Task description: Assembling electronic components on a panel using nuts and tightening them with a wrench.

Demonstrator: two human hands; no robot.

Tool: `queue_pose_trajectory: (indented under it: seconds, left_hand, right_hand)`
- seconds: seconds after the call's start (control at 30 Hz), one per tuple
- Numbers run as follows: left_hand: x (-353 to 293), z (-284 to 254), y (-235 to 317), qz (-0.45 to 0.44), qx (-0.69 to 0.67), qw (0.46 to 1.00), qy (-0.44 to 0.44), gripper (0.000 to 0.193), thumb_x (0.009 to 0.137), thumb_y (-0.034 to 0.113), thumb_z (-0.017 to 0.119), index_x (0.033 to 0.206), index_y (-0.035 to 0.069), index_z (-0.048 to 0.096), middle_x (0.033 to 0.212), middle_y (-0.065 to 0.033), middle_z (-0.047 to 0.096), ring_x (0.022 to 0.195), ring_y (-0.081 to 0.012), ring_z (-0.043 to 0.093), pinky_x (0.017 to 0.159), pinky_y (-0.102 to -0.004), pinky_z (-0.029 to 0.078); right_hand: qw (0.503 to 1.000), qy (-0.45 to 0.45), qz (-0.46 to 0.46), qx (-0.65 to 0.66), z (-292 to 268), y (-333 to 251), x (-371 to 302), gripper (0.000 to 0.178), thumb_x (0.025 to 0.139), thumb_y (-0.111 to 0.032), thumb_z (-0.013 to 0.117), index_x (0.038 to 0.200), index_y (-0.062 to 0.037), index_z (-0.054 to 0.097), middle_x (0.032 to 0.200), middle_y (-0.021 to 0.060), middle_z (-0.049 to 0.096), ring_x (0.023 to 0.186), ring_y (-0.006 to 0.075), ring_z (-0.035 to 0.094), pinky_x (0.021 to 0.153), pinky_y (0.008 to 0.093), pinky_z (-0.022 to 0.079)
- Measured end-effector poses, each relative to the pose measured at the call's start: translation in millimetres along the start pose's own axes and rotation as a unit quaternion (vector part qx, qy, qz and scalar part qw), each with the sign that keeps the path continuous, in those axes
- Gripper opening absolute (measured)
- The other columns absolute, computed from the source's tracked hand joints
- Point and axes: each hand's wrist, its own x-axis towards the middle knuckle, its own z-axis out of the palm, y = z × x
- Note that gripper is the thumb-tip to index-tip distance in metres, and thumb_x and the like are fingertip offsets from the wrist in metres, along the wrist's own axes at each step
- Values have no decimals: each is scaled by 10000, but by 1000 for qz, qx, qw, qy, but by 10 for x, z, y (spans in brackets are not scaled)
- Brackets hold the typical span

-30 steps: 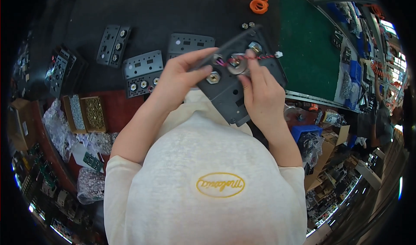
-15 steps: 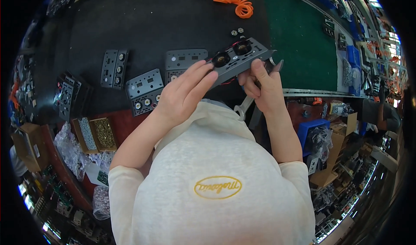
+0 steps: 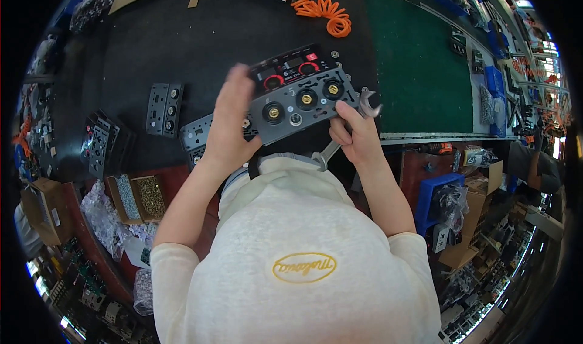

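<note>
A grey metal panel (image 3: 285, 110) with several round brass-centred fittings lies in front of me, tilted up to the right. Along its far side runs a black face (image 3: 291, 70) with red rings and small display windows. My right hand (image 3: 357, 134) is closed round a double-ended open-end wrench (image 3: 368, 106), its thumb against the panel's lower right edge. The wrench's other jaw pokes out below that hand. At the panel's left end is my left hand (image 3: 228, 122), thumb apart and fingers stretched, their tips blurred. It partly covers another grey bracket (image 3: 195, 136) behind it.
More grey brackets (image 3: 164, 110) rest on the black tabletop to the left, with a darker stack (image 3: 106, 143) beyond. Loose nuts (image 3: 334, 55) lie past the panel. A coiled orange hose (image 3: 328, 16) is at the back. A parts box (image 3: 149, 198) stands lower left, a blue bin (image 3: 434, 195) lower right.
The panel has turned over, so its brass fittings and black red-ringed face now show. My left hand has come away from it and swung leftward, fingers up. My right hand keeps the wrench.
</note>
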Motion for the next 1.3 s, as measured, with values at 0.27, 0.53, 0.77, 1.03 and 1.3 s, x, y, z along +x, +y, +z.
queue_pose_trajectory:
  seconds: [0.27,0.53,0.77,1.03,1.3]
  left_hand:
    - [-40,220,-43,-379,-673,635,-40,854,685,252,788,1372,4,346,1322,-123,483,1220,-226,469,1023,-375,357]
    - [83,387,76,-322,-550,761,-122,752,686,318,811,1269,-6,465,1165,-91,578,1083,-187,546,942,-325,427]
    - [47,482,64,-343,-558,748,-106,642,880,442,595,1299,-12,420,1189,-124,557,1123,-199,525,936,-329,434]
    - [183,576,51,-422,-629,635,-148,638,919,538,446,1278,11,437,1167,-143,570,1041,-246,591,791,-411,543]
    - [86,531,16,-450,-624,636,-53,540,926,438,503,1272,26,458,1155,-143,584,991,-257,618,772,-416,548]
  right_hand:
    - [992,-99,-66,34,-229,36,-13,177,913,-163,540,1045,-47,521,858,41,608,383,38,315,394,196,226]
    - [991,-98,-72,48,-392,108,-63,250,902,-201,580,1084,-41,521,853,38,603,394,39,319,410,194,236]
    - [989,-125,-66,45,-564,119,-66,246,878,-189,620,1058,-46,534,811,25,581,412,55,316,426,218,221]
    - [993,-82,-60,57,-656,178,-52,147,900,-119,579,1022,-65,515,681,-21,484,441,48,299,427,222,212]
    - [970,106,65,-210,-1170,-248,181,328,852,-278,667,1015,-2,600,722,38,598,442,21,330,403,190,222]
